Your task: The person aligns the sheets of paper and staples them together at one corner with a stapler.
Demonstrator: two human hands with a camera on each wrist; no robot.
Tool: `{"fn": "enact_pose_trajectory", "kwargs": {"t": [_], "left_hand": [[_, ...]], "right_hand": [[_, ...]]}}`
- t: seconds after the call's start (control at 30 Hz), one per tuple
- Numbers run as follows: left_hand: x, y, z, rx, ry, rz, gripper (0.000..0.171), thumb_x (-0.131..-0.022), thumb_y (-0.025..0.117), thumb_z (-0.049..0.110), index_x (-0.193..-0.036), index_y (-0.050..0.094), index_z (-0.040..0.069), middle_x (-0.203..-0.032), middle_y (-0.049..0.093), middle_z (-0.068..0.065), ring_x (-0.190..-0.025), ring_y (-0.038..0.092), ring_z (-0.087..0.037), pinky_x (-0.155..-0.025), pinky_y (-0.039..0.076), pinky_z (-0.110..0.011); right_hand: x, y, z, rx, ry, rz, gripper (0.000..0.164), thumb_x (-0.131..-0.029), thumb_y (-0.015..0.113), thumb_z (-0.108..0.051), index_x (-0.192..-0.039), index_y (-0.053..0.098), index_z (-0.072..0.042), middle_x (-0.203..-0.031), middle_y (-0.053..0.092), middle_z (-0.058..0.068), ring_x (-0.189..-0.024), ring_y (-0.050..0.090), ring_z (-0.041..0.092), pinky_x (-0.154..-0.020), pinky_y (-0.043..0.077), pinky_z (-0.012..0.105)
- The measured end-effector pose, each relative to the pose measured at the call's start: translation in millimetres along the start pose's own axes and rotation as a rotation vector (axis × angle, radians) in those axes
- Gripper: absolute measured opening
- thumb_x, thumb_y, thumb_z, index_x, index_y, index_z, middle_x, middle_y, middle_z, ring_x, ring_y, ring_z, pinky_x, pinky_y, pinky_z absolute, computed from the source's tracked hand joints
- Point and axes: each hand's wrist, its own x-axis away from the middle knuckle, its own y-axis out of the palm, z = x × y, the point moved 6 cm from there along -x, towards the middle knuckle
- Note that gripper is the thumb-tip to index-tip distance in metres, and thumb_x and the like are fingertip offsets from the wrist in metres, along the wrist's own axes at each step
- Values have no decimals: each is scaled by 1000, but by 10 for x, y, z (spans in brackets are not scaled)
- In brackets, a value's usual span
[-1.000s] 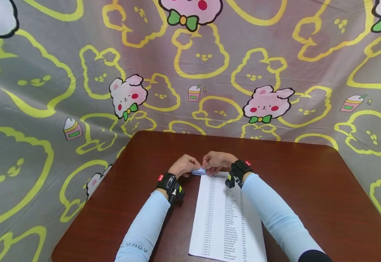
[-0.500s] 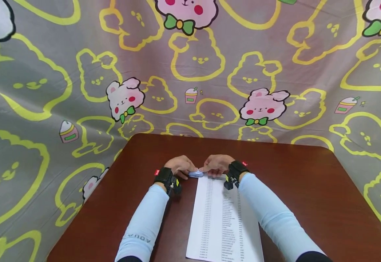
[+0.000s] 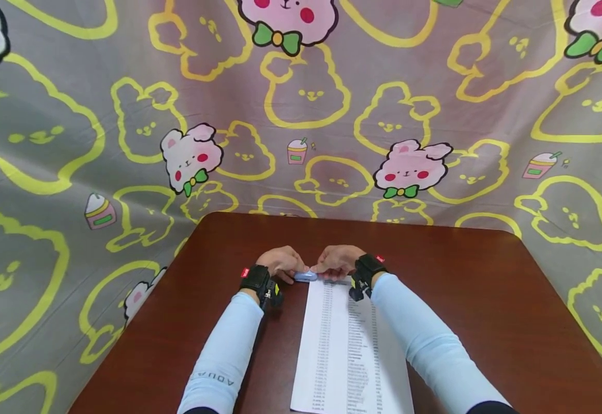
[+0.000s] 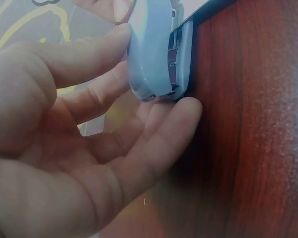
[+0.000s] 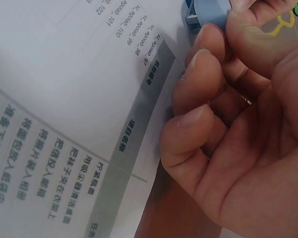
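Note:
A small light-blue stapler (image 3: pixel 306 276) sits at the top left corner of a printed paper sheet (image 3: pixel 332 356). My left hand (image 3: pixel 282 261) grips its outer end. In the left wrist view, the thumb presses the stapler's (image 4: pixel 151 49) upper shell and the other fingers curl behind and under it. My right hand (image 3: pixel 338 260) pinches the end over the paper, thumb and forefinger on the stapler (image 5: pixel 212 12) in the right wrist view. Its other fingers are curled beside the sheet's (image 5: pixel 64 59) top edge. The stapler's mouth is hidden in the head view.
The sheet lies lengthwise toward me on a dark reddish-brown table (image 3: pixel 466 287), under my right forearm. A grey curtain (image 3: pixel 259 190) with yellow outlines and rabbit faces hangs behind and to the left. Both wrists wear black camera straps (image 3: pixel 256 279).
Both thumbs have come closer together on top of the stapler. The hands and stapler stay at the same paper corner, while the head view has shifted slightly.

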Motion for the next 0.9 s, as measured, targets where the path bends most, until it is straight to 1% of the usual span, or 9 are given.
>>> {"fn": "enact_pose_trajectory", "kwargs": {"t": [0.1,0.2,0.33,0.43,0.57,0.73,0.9], "left_hand": [[41,0,-17,-18,-18,9,19,-91,65,15,-104,71,3,-98,65,-10,-89,64,-24,-79,59,-40],[57,-9,0,-32,-14,27,16,-92,63,15,-101,72,5,-97,63,-9,-89,63,-24,-78,59,-40],[53,-6,32,-50,1,39,16,-93,61,15,-98,72,6,-95,62,-8,-87,61,-23,-76,59,-39],[41,8,24,-55,-7,35,16,-93,60,15,-99,72,6,-95,62,-7,-86,61,-22,-76,59,-39],[22,16,18,-58,-4,35,14,-93,62,17,-97,71,6,-93,62,-6,-86,60,-21,-76,59,-39],[2,32,25,-48,8,24,17,-94,65,23,-94,70,7,-89,61,-5,-83,59,-20,-76,58,-40],[-7,30,52,-63,0,18,13,-92,65,20,-93,70,8,-89,60,-4,-81,58,-19,-74,59,-40]], "right_hand": [[-8,41,-21,5,-1,-16,30,-93,66,-32,-76,67,-7,-66,56,1,-55,49,15,-51,34,27],[-2,41,-41,26,-1,0,30,-93,66,-32,-76,68,-7,-65,56,1,-54,47,16,-51,32,27],[18,19,-61,82,-1,26,31,-93,65,-32,-74,67,-8,-64,57,1,-53,45,15,-51,29,27],[27,21,-56,114,13,29,32,-93,65,-34,-72,67,-10,-63,58,1,-52,46,15,-51,28,28],[15,11,-48,152,16,35,34,-92,66,-37,-70,67,-10,-61,58,0,-50,46,14,-49,28,27],[24,3,-37,139,12,35,33,-93,65,-34,-76,71,-7,-61,58,1,-50,46,15,-50,28,28],[50,-10,-37,133,14,43,35,-93,65,-36,-77,72,-6,-62,59,1,-51,47,16,-51,28,28]]}}
